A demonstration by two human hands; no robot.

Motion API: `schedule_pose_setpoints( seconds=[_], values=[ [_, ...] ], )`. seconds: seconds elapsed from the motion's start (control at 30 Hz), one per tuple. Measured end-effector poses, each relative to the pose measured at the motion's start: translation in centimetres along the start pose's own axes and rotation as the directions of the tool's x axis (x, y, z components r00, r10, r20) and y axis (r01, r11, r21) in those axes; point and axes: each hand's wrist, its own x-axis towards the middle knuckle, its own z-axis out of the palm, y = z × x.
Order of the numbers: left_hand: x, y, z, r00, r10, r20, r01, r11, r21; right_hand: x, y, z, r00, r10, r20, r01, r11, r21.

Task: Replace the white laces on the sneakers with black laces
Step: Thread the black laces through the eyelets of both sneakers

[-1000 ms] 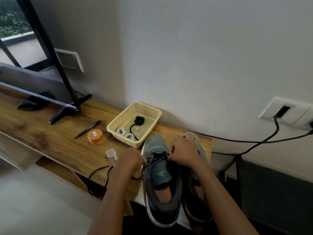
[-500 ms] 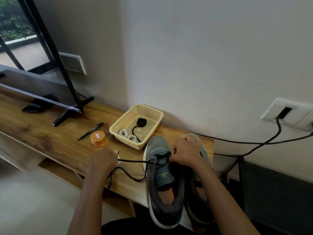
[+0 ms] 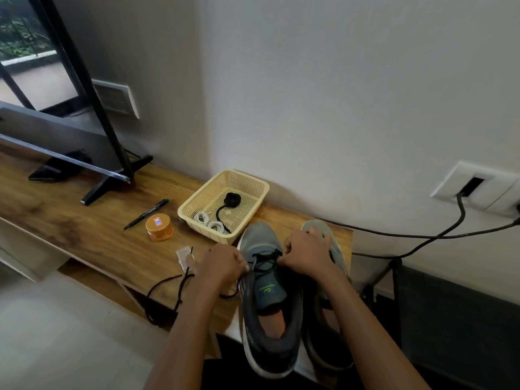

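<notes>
Two grey sneakers stand side by side at the desk's right end, toes to the wall. The left sneaker [image 3: 266, 294] has a black lace [image 3: 264, 258] threaded through its front eyelets. My left hand [image 3: 222, 263] pinches that lace at the shoe's left side, and the loose end [image 3: 166, 288] trails over the desk edge. My right hand [image 3: 305, 253] grips the lace at the shoe's right eyelets, partly covering the right sneaker [image 3: 326, 277]. A cream basket [image 3: 247, 184] behind holds two coiled white laces [image 3: 209, 222] and another black lace [image 3: 229, 205].
An orange jar [image 3: 159, 228], a black pen [image 3: 146, 213] and a small clear plastic piece [image 3: 184, 256] lie on the wooden desk [image 3: 84, 229]. A TV on black feet [image 3: 107, 187] stands at the left. Cables [image 3: 422, 235] run from a wall socket at the right.
My left hand pulled the lace out to the left, then came back to the shoe's left side. The right hand stayed at the eyelets.
</notes>
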Motion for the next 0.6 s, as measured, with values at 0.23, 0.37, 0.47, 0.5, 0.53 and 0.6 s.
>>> schedule_pose_setpoints(
  seconds=[0.23,0.37,0.47,0.5,0.53,0.6],
  values=[
    [0.2,-2.5,-1.8,0.985,-0.092,0.146,0.102,0.993,-0.062,-0.2,0.0,0.0,1.000,0.009,-0.020,-0.009,1.000,-0.018],
    [0.1,-3.8,-3.0,0.982,-0.137,0.128,0.152,0.982,-0.112,0.0,0.2,0.1,0.999,0.033,-0.028,-0.033,0.999,-0.026],
    [-0.1,-5.5,-3.8,0.980,-0.167,0.108,0.178,0.978,-0.105,0.0,0.3,0.2,0.999,0.040,-0.029,-0.041,0.999,-0.018],
    [-0.3,-5.9,-4.1,0.975,-0.193,0.108,0.204,0.973,-0.106,0.0,0.3,0.2,0.999,0.041,-0.027,-0.041,0.999,-0.014],
    [-0.3,-6.4,-4.3,0.969,-0.222,0.108,0.233,0.967,-0.105,0.0,0.2,0.1,0.999,0.043,-0.026,-0.043,0.999,-0.009],
    [-0.4,-7.1,-4.6,0.959,-0.260,0.115,0.270,0.959,-0.088,0.0,0.2,0.1,0.999,0.046,-0.021,-0.046,0.999,-0.006]
  ],
)
